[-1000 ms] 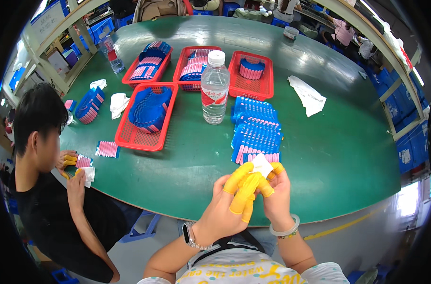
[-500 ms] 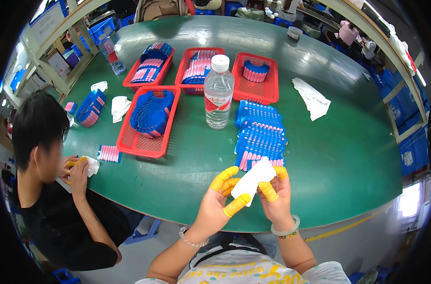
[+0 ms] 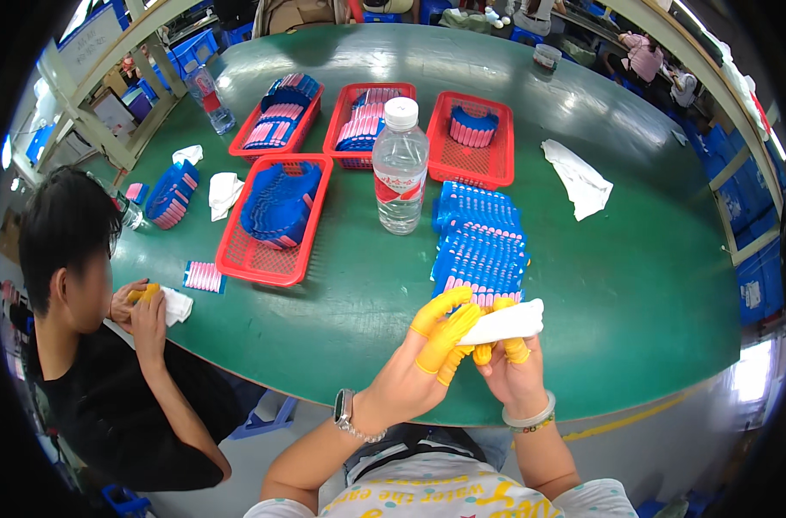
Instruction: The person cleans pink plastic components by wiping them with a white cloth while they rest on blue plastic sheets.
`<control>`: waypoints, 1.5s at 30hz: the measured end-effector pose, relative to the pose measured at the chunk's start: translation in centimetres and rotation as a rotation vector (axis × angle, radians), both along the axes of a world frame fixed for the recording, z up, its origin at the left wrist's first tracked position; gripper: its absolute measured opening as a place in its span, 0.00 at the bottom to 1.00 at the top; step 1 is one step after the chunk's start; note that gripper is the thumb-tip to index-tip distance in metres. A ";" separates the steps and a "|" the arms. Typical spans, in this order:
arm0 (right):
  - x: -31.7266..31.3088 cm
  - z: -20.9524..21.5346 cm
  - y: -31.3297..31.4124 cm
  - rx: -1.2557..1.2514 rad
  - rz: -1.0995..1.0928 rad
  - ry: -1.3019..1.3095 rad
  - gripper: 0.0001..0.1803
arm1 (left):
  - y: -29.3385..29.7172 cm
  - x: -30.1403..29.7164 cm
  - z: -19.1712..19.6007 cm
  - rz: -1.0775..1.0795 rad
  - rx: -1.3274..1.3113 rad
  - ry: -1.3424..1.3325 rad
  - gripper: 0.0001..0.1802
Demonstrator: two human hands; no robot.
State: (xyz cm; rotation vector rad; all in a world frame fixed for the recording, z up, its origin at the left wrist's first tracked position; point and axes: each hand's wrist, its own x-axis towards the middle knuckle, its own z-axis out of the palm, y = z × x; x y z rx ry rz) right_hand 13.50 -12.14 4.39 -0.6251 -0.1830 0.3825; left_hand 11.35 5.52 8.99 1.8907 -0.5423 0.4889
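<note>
A folded white cloth (image 3: 507,324) is pinched between my two hands in front of me. My left hand (image 3: 423,358), with yellow finger cots on its fingers, is closed on the cloth's left end. Below the cloth's middle and right part, my right hand (image 3: 516,371) grips it, also with yellow finger cots. Whether something small lies inside the cloth cannot be seen. Just beyond my fingers lies a fanned stack of blue cards (image 3: 479,242) carrying rows of pink pieces; the cloth and fingertips cover its near edge.
Left of the stack stands a water bottle (image 3: 400,173). Red baskets (image 3: 268,274) with blue and pink cards sit beyond and to the left. Another white cloth (image 3: 577,180) lies right on the green table (image 3: 635,285). A co-worker (image 3: 108,345) handles a cloth at the left.
The cloth has turned from slanting upright to nearly level and moved right. My left hand has moved up and right, its fingers now bunched over the cloth's left end.
</note>
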 end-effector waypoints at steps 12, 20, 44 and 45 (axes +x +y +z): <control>0.7 0.9 -4.0 -0.273 -0.476 -0.110 0.22 | 7.0 16.6 0.5 0.231 -0.324 0.114 0.68; 0.0 6.4 -3.6 -0.472 -0.418 -0.116 0.14 | 1.7 11.7 0.5 0.299 0.062 -0.203 0.47; -0.7 6.8 -1.1 -0.203 -0.207 0.024 0.10 | 3.4 7.7 6.7 0.372 0.833 -0.846 0.26; -0.7 6.9 -1.0 -0.199 -0.203 0.023 0.10 | 3.4 7.4 6.8 0.374 0.838 -0.845 0.26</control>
